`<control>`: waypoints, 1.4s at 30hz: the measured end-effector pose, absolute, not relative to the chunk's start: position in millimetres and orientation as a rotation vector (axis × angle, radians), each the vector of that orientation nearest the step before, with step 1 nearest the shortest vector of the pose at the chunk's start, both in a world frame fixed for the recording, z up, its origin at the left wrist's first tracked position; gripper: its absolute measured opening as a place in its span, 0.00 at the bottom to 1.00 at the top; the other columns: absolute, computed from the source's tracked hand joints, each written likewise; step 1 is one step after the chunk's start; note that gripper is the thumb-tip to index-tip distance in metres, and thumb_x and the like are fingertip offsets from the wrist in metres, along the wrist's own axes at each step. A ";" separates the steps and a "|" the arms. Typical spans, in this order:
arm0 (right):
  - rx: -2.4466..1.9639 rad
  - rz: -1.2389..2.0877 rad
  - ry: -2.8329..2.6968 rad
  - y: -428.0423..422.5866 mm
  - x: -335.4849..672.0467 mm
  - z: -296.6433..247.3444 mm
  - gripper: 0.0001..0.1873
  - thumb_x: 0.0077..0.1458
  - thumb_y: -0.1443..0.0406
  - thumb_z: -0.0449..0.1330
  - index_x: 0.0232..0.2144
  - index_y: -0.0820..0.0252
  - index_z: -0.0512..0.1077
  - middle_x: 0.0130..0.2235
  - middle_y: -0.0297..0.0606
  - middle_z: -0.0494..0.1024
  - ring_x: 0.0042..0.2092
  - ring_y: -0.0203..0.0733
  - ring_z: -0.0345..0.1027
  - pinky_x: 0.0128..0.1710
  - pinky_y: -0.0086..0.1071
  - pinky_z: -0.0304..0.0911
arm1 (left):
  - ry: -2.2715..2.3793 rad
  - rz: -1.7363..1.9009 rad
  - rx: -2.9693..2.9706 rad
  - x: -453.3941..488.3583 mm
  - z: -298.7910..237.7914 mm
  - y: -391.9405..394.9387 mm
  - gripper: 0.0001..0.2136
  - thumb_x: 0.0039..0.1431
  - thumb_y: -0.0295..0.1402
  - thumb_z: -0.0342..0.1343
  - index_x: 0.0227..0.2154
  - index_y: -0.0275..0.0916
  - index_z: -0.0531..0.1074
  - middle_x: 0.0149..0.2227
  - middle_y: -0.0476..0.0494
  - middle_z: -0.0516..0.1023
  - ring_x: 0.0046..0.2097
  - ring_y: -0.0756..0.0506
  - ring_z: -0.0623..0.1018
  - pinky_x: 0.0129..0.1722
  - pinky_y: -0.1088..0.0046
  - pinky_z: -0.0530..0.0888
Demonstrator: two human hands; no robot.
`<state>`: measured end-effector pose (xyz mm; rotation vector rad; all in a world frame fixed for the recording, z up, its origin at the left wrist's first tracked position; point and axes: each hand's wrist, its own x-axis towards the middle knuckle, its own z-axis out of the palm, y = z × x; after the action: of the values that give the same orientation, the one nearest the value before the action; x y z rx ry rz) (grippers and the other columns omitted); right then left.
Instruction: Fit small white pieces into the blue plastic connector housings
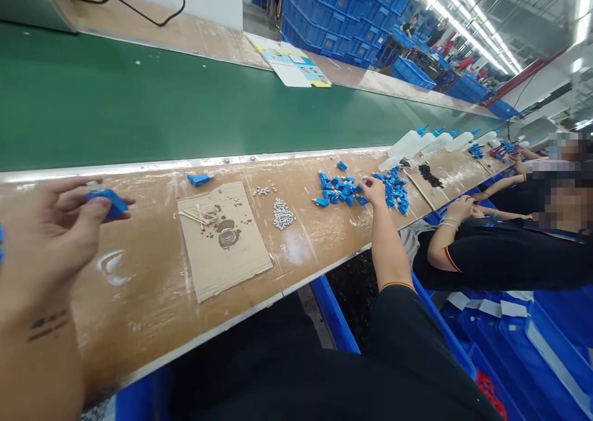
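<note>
Between the thumb and fingers of my left hand (69,223) is a small blue plastic part (111,202) with a whitish piece at its top, held above the table at the left. My right hand (373,190) reaches out over a heap of similar blue parts (340,189). Its fingertips are pinched together among them, and whatever they hold is hidden. More blue parts (396,189) lie just right of that hand. One single blue part (199,179) rests by the cardboard sheet (241,217), which bears cotton swabs (194,217) and a small wet round dish (227,237).
Small grey pieces (282,214) lie piled beside the cardboard. A green conveyor belt (162,106) runs behind the wooden table. White bottles (407,144) with blue caps stand tilted farther right, near black pieces (430,176). A co-worker's arm (447,239) is at the right.
</note>
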<state>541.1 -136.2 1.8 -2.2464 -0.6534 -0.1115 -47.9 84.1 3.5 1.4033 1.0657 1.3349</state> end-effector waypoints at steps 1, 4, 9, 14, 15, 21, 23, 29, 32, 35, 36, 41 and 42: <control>-2.242 -0.127 -0.641 -138.1 541.6 0.9 0.11 0.47 0.60 0.68 0.29 0.63 0.81 0.32 0.47 0.85 0.37 0.48 0.76 0.50 0.43 0.73 | 1.011 1.374 1.389 -41.7 3.9 80.5 0.21 0.44 0.14 0.59 0.40 0.43 0.77 0.28 0.56 0.81 0.26 0.50 0.79 0.26 0.77 0.79; -2.193 -0.264 -0.577 -153.6 538.6 5.4 0.17 0.54 0.58 0.62 0.39 0.66 0.81 0.40 0.51 0.86 0.42 0.49 0.77 0.50 0.44 0.74 | 0.957 1.465 1.313 -30.3 2.5 73.7 0.21 0.40 0.14 0.57 0.38 0.39 0.76 0.27 0.54 0.80 0.25 0.50 0.80 0.24 0.78 0.79; -2.060 -0.420 -0.634 -168.1 491.3 17.0 0.20 0.64 0.58 0.52 0.46 0.64 0.79 0.45 0.49 0.83 0.45 0.46 0.77 0.49 0.41 0.73 | 1.104 1.523 1.043 -21.1 0.6 69.8 0.18 0.40 0.14 0.55 0.34 0.39 0.69 0.26 0.57 0.77 0.23 0.50 0.78 0.21 0.77 0.77; -1.991 0.066 -1.598 -123.9 393.2 13.4 0.10 0.64 0.60 0.62 0.41 0.55 0.83 0.41 0.40 0.84 0.42 0.44 0.77 0.46 0.37 0.71 | 1.084 1.377 0.999 -22.2 -1.2 56.0 0.15 0.46 0.25 0.67 0.34 0.42 0.67 0.23 0.59 0.76 0.25 0.48 0.78 0.23 0.75 0.75; -2.035 0.178 -1.759 -112.5 376.7 12.4 0.10 0.64 0.62 0.62 0.43 0.55 0.83 0.42 0.41 0.84 0.43 0.44 0.77 0.47 0.37 0.70 | 1.043 1.350 1.021 -24.0 -2.6 53.2 0.16 0.46 0.28 0.68 0.35 0.43 0.68 0.24 0.58 0.78 0.26 0.48 0.79 0.24 0.74 0.75; -2.308 0.427 -1.915 -90.8 342.0 4.0 0.08 0.61 0.67 0.64 0.37 0.56 0.85 0.39 0.41 0.85 0.41 0.44 0.76 0.43 0.35 0.66 | 1.059 1.294 1.092 -33.9 -11.2 47.9 0.15 0.46 0.33 0.69 0.36 0.42 0.71 0.24 0.55 0.78 0.26 0.48 0.79 0.23 0.74 0.71; -2.336 0.430 -1.890 -98.2 343.8 -1.0 0.07 0.60 0.68 0.65 0.36 0.56 0.85 0.38 0.41 0.86 0.40 0.44 0.75 0.42 0.35 0.66 | 1.050 1.293 1.128 -36.4 -11.6 47.7 0.14 0.49 0.32 0.69 0.37 0.42 0.72 0.24 0.56 0.78 0.27 0.49 0.79 0.25 0.74 0.73; -2.260 0.369 -1.831 -110.1 345.5 -1.7 0.06 0.57 0.70 0.66 0.31 0.57 0.83 0.33 0.39 0.83 0.36 0.43 0.74 0.41 0.35 0.66 | 1.002 1.278 1.115 -37.9 -2.5 40.5 0.12 0.51 0.30 0.65 0.38 0.43 0.72 0.26 0.56 0.78 0.28 0.49 0.78 0.29 0.71 0.74; -2.090 0.283 -1.793 -105.3 332.5 15.6 0.06 0.60 0.64 0.65 0.32 0.58 0.81 0.31 0.38 0.81 0.33 0.41 0.71 0.36 0.36 0.65 | 0.933 1.216 0.973 -31.1 5.9 31.6 0.12 0.46 0.31 0.62 0.36 0.42 0.71 0.24 0.53 0.76 0.26 0.48 0.76 0.27 0.70 0.74; -1.564 0.208 -1.712 -89.7 292.7 33.5 0.07 0.62 0.58 0.65 0.35 0.54 0.81 0.33 0.35 0.81 0.32 0.39 0.70 0.32 0.35 0.65 | 0.747 1.076 0.805 -18.7 12.2 18.1 0.14 0.44 0.35 0.63 0.35 0.42 0.69 0.23 0.53 0.72 0.25 0.48 0.74 0.21 0.72 0.70; -1.374 0.209 -1.686 -82.8 273.8 37.3 0.06 0.62 0.58 0.66 0.36 0.52 0.81 0.34 0.34 0.81 0.32 0.38 0.70 0.31 0.35 0.65 | 0.682 1.026 0.773 -13.9 13.0 12.7 0.15 0.44 0.36 0.65 0.35 0.43 0.68 0.23 0.55 0.70 0.23 0.49 0.73 0.19 0.74 0.67; -0.990 0.331 -1.667 -56.4 190.5 32.3 0.03 0.64 0.60 0.67 0.39 0.48 0.81 0.32 0.32 0.81 0.31 0.36 0.71 0.27 0.33 0.64 | 0.503 0.867 0.829 5.0 7.8 -12.9 0.22 0.47 0.46 0.76 0.33 0.40 0.71 0.15 0.61 0.61 0.16 0.55 0.60 0.14 0.80 0.56; -0.989 0.346 -1.659 -55.0 183.2 27.4 0.03 0.65 0.60 0.66 0.40 0.48 0.81 0.32 0.32 0.81 0.31 0.36 0.70 0.27 0.33 0.65 | 0.481 0.857 0.843 6.8 6.3 -16.0 0.22 0.48 0.48 0.76 0.32 0.39 0.72 0.14 0.61 0.60 0.15 0.55 0.59 0.14 0.80 0.56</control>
<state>183.2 -55.0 27.4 -0.9888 -1.6594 0.3464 6.8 -16.0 6.3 0.8428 0.4814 0.8566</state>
